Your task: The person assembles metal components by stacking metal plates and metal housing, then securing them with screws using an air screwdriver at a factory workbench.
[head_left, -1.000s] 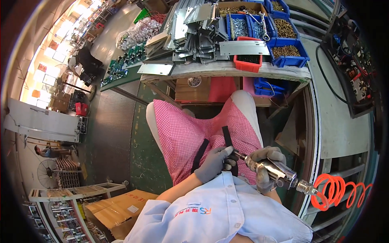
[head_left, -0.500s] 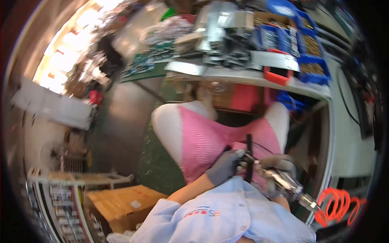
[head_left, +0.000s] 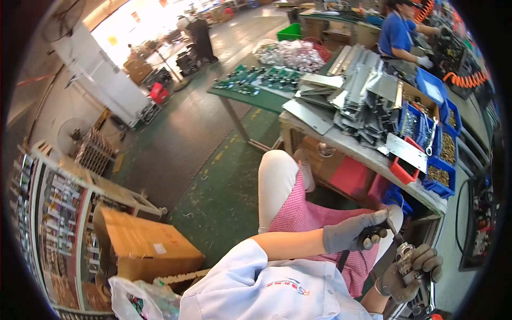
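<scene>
My right hand, in a grey glove, is wrapped round a silver air tool at the lower right. A bright metal lever or handle runs down from this hand. My left hand, also gloved in grey, reaches across my lap with its fingers closed on a thin dark rod at the tool's front end. Whether the rod is fixed in the tool, I cannot tell. Beneath my left wrist a narrow black strip lies on the pink checked cloth over my lap, mostly hidden.
Ahead stands a workbench with stacked metal strips, blue bins of small fasteners, a wrench and a red bin. Green circuit boards lie beyond. A cardboard box sits at left. A co-worker sits far right.
My view has swung, bringing more of the room and a co-worker in. Both hands have shifted toward the lower right with the air tool; the left now pinches the rod at its front.
</scene>
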`<action>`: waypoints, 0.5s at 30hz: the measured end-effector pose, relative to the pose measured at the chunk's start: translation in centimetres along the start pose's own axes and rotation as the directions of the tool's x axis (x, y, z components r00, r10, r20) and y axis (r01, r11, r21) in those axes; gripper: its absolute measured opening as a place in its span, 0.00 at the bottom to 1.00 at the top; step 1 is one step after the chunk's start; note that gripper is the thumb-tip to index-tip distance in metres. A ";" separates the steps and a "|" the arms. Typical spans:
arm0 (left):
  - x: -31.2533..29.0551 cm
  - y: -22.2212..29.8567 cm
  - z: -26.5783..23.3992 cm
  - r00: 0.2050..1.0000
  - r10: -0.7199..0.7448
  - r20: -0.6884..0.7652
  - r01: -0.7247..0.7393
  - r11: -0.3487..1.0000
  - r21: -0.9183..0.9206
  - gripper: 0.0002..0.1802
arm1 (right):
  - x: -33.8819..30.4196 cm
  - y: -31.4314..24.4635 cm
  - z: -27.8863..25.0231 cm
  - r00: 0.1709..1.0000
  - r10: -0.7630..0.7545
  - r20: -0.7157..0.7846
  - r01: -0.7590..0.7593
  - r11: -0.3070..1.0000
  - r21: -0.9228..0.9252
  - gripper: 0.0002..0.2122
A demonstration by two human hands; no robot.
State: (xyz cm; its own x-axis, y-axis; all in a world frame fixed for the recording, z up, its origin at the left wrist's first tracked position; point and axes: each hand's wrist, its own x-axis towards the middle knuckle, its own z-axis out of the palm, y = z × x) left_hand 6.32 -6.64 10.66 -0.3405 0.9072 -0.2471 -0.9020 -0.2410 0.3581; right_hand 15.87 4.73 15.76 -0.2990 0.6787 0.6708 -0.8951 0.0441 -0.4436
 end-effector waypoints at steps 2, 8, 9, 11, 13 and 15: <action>2.1 1.0 0.4 0.993 -0.067 0.099 0.065 0.998 0.015 0.24 | 1.3 1.0 -0.6 0.999 -0.033 0.039 0.034 0.999 -0.025 0.13; 8.1 5.8 2.0 0.951 -0.288 -0.115 0.306 0.932 0.196 0.35 | 6.0 5.5 -2.5 0.993 0.090 -0.073 -0.078 0.986 0.147 0.21; 8.8 6.8 1.2 0.947 -0.260 -0.187 0.290 0.944 0.159 0.36 | 6.9 7.2 -1.5 0.978 0.110 -0.180 -0.084 0.986 0.144 0.21; 10.2 8.8 0.1 0.959 -0.206 -0.193 0.235 0.962 0.138 0.36 | 9.2 9.9 -0.2 0.979 0.170 -0.114 -0.163 0.984 0.070 0.16; 13.5 10.2 0.9 0.958 -0.232 -0.166 0.255 0.958 0.131 0.37 | 11.7 11.9 -1.6 1.000 0.018 0.016 -0.019 0.997 0.076 0.19; 17.0 10.3 1.0 0.960 -0.257 -0.115 0.273 0.950 0.154 0.38 | 13.3 13.3 -3.5 0.999 0.010 0.040 -0.009 1.000 -0.029 0.20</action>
State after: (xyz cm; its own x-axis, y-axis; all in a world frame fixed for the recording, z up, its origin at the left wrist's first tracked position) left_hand -8.52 6.59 11.03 -0.1252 0.8930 -0.4323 -0.9088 0.0715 0.4110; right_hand 1.13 16.97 16.68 -0.3214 0.6488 0.6897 -0.8824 0.0592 -0.4668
